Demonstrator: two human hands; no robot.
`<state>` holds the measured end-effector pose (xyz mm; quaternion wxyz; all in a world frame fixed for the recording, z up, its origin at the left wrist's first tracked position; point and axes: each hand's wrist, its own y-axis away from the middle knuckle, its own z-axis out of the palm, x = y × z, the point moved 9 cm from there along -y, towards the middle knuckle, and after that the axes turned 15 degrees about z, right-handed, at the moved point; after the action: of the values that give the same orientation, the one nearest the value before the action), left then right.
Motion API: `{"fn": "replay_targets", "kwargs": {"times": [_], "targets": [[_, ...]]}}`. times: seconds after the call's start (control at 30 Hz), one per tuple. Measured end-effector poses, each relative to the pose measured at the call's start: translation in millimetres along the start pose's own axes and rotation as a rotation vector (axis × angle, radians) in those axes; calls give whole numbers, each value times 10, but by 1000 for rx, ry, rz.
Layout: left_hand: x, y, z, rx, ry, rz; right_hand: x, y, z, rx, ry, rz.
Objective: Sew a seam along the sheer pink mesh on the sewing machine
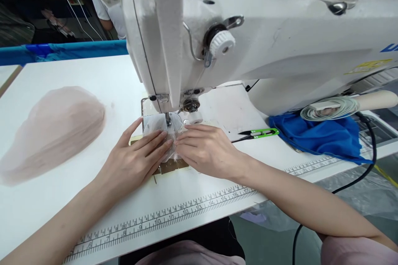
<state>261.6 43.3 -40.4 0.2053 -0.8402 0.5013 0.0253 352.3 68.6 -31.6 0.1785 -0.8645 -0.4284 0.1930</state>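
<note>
A small piece of sheer white fabric [171, 154] lies under the needle and presser foot [168, 119] of a white sewing machine [264, 37]. My left hand [137, 161] rests flat on its left side, fingers stretched out and thumb apart. From the right, my right hand [208, 149] has its fingers bent and pressed together on the fabric's edge, close to the foot. The fingers of both hands nearly meet in front of the needle. My right fingertips and part of the fabric are hidden.
Sheer pinkish fabric [59, 128] lies on the table at left. Green-handled thread snips [264, 133], blue cloth [320, 134] and a coil of pale cord [329, 109] are at right. A printed ruler [186, 212] runs along the front edge. Another person's sleeve [113, 16] shows behind.
</note>
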Motion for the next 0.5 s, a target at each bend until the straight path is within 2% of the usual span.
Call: {"fn": "replay_targets", "kwargs": {"times": [0.17, 0.33, 0.5], "targets": [[-34, -11, 23, -43, -38, 36, 37, -29, 12, 35, -5, 17], [-128, -3, 60, -46, -38, -5, 95, -64, 38, 55, 13, 39], [-19, -17, 15, -25, -40, 47, 105, -50, 34, 101, 13, 28]]}}
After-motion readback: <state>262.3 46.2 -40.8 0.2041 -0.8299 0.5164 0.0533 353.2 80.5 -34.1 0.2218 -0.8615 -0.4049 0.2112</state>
